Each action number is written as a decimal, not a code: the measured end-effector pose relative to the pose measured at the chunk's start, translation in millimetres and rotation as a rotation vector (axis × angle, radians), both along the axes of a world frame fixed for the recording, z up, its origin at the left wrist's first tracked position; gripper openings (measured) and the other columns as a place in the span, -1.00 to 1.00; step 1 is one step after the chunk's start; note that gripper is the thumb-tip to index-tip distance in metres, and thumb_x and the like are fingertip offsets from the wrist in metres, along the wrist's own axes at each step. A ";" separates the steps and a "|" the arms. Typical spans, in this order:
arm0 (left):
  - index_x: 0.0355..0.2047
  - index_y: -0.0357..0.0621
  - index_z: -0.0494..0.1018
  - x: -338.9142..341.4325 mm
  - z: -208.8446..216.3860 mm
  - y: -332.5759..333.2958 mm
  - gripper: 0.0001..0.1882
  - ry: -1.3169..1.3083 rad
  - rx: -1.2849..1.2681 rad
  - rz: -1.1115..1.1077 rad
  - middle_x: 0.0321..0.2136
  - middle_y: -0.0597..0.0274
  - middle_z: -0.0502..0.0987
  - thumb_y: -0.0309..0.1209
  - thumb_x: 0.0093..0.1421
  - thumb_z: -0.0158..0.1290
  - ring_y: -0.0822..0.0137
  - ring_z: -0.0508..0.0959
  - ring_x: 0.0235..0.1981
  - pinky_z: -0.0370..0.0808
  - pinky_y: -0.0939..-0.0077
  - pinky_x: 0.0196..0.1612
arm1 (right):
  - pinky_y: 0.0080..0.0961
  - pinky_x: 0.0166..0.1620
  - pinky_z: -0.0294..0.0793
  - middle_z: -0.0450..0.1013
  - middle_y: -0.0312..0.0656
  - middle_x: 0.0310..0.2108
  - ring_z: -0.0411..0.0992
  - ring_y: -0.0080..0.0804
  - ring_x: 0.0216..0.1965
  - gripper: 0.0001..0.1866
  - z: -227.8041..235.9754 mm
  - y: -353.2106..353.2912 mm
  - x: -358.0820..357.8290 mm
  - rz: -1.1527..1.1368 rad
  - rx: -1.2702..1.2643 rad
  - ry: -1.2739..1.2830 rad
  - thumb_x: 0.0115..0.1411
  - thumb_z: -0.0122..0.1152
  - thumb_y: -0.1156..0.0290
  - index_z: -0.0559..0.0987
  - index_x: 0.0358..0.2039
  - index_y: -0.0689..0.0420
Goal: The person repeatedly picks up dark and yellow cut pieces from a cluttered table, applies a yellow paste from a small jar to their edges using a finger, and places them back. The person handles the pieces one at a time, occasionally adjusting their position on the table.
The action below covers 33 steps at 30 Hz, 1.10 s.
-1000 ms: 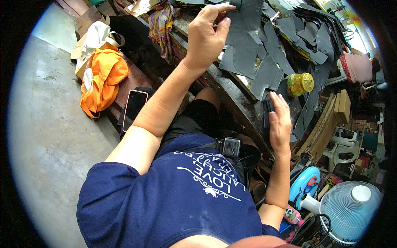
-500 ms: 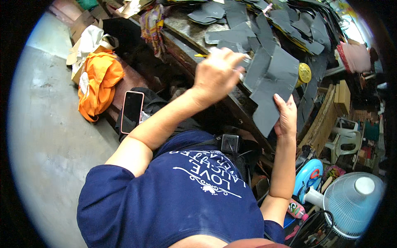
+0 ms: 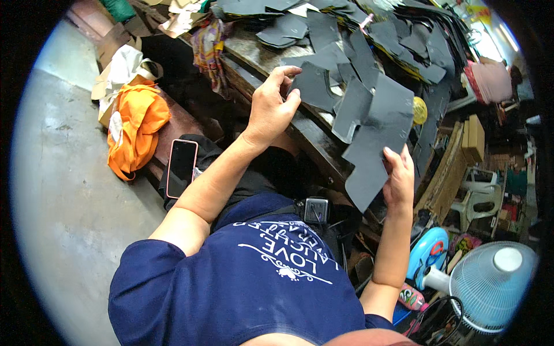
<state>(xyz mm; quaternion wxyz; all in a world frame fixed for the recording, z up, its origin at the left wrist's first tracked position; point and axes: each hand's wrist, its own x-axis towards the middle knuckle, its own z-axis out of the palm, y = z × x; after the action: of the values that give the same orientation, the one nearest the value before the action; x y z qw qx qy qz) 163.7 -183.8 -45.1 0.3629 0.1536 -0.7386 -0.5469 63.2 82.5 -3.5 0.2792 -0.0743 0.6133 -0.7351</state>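
Observation:
My left hand (image 3: 270, 109) is at the near edge of the workbench, thumb and fingers pinching the side of a small dark grey cut piece (image 3: 315, 87). A larger, angular dark grey sheet (image 3: 382, 122) is in my right hand (image 3: 399, 180), thumb on its upper face and the other fingers partly hidden at its edge. Under and beside this sheet lies another dark grey piece (image 3: 352, 106) with a pale lower edge. More dark grey cut pieces (image 3: 283, 30) are scattered and stacked across the bench.
A patterned cloth (image 3: 209, 55) hangs at the bench's left end. An orange bag (image 3: 138, 124) rests at the left, near a phone (image 3: 182, 167) by my lap. Right of me stand a fan (image 3: 490, 285) and a white plastic chair (image 3: 479, 196). A yellow round object (image 3: 419, 111) lies beyond the sheet.
My left hand has moved left, and a small dark grey piece is now between its fingers. The large sheet in my right hand has shifted slightly toward me.

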 end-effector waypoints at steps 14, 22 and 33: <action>-0.01 -0.20 0.47 -8.0 13.3 -41.6 -0.66 0.183 0.206 0.125 -0.36 0.37 0.45 -0.59 0.18 0.11 0.64 0.41 -0.44 0.40 0.72 -0.38 | -0.49 -0.02 0.54 0.42 -0.10 0.03 0.51 -0.42 -0.11 -0.41 5.9 -10.9 -13.4 0.070 0.031 0.162 0.22 0.14 0.63 0.18 0.24 0.29; -0.08 -0.31 0.45 -42.2 17.4 -17.8 -0.64 0.066 -0.554 0.063 0.04 -0.19 0.36 -0.57 0.05 0.11 -0.14 0.32 0.14 0.28 0.18 0.24 | -0.59 -0.27 0.51 0.22 -0.01 0.19 0.46 -0.53 -0.24 -0.12 -0.2 -29.4 -22.8 0.095 0.216 0.467 0.26 0.15 0.56 -0.15 0.44 0.01; -0.06 -0.12 0.51 -52.5 10.9 -79.7 -0.63 -0.395 -0.707 0.309 -0.01 -0.06 0.44 -0.25 0.15 0.18 -0.02 0.44 0.03 0.44 0.20 0.07 | -0.32 0.04 0.42 0.25 -0.05 0.20 0.38 -0.21 0.01 -0.25 -19.5 -11.5 0.7 0.035 0.627 1.036 0.20 0.22 0.45 0.15 0.37 0.06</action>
<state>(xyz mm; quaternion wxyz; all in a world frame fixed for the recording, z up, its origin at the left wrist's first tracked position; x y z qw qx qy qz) 111.2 -263.5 -34.1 0.3224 0.2305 -0.9041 -0.1598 63.9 71.0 -23.0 -0.0354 -0.3469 0.8555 -0.3828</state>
